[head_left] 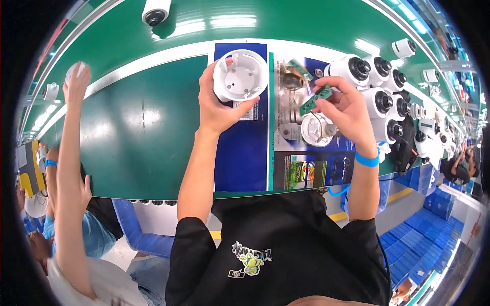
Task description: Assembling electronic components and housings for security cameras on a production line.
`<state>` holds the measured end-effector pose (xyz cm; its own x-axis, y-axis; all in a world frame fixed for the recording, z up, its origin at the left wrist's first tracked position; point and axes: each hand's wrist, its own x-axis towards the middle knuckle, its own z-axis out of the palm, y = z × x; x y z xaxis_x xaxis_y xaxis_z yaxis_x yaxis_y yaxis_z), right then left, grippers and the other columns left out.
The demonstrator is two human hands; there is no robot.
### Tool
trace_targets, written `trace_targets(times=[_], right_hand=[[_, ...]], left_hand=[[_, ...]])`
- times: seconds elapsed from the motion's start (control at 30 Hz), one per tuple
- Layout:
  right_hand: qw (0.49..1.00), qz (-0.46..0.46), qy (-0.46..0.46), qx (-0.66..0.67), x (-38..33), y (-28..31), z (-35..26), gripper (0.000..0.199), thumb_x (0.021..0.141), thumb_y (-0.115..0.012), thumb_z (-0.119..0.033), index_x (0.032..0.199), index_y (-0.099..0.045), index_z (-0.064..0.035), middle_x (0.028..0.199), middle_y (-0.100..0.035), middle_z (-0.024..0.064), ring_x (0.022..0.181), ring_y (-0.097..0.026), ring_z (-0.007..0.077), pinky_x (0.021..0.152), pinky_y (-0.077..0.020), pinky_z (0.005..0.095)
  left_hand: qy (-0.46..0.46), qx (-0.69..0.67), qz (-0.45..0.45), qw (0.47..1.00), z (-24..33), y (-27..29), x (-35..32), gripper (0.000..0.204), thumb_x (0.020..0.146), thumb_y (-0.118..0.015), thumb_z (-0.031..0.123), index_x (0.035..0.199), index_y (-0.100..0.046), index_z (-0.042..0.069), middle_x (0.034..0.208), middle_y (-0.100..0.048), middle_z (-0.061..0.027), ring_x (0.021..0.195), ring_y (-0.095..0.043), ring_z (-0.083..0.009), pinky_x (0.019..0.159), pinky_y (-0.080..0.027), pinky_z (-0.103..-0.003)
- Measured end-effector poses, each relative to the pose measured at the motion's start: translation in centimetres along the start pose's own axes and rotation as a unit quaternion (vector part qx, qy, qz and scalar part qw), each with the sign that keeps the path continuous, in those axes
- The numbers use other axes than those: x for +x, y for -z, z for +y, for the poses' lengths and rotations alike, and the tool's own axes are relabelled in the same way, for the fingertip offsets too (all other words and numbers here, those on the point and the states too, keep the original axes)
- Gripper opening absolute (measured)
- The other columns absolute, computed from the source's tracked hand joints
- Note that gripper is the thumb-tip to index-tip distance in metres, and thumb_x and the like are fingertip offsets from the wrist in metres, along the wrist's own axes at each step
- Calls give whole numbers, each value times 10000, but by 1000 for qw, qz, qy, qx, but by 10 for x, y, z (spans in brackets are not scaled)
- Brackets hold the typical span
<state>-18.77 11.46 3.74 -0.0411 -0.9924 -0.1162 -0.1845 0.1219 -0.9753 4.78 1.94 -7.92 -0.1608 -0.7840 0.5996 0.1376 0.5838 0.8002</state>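
My left hand is wrapped around a round white plastic housing. The housing's open side faces up and shows posts and holes inside. Between the thumb and fingers of my right hand is a small green circuit board, tilted over a printed sheet. Just below the board, a round white base lies on the sheet with a small metal part and thin wires in it. The wires appear to run up to the board. A narrow green piece shows beyond my fingers, too unclear to name.
White cylindrical units with black ribbed knobs crowd the bench to the right. Another unit stands on the far green surface. At left, a co-worker's hand holds a white round part. A blue bin sits below the bench edge.
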Motion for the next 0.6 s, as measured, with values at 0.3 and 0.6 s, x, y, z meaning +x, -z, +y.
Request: trace_targets(times=[0.3, 0.6], right_hand=[[980, 94, 68, 161, -29, 5, 22, 366, 860, -647, 35, 1209, -537, 36, 1054, -624, 99, 856, -664, 163, 748, -553, 270], [968, 182, 174, -21, -57, -13, 9, 390, 735, -760, 24, 1107, -649, -10, 1016, -667, 50, 716, -527, 27, 557, -397, 191]], left_hand=[[-36, 91, -121, 988, 23, 5, -2, 913, 555, -889, 101, 1324, -400, 42, 1253, -549, -166, 1108, -588, -297, 929, -493, -375], [29, 62, -186, 980, 33, 2, -6, 993, 554, -922, 116, 1356, -345, 16, 1273, -532, -164, 1151, -569, -268, 968, -485, -384]])
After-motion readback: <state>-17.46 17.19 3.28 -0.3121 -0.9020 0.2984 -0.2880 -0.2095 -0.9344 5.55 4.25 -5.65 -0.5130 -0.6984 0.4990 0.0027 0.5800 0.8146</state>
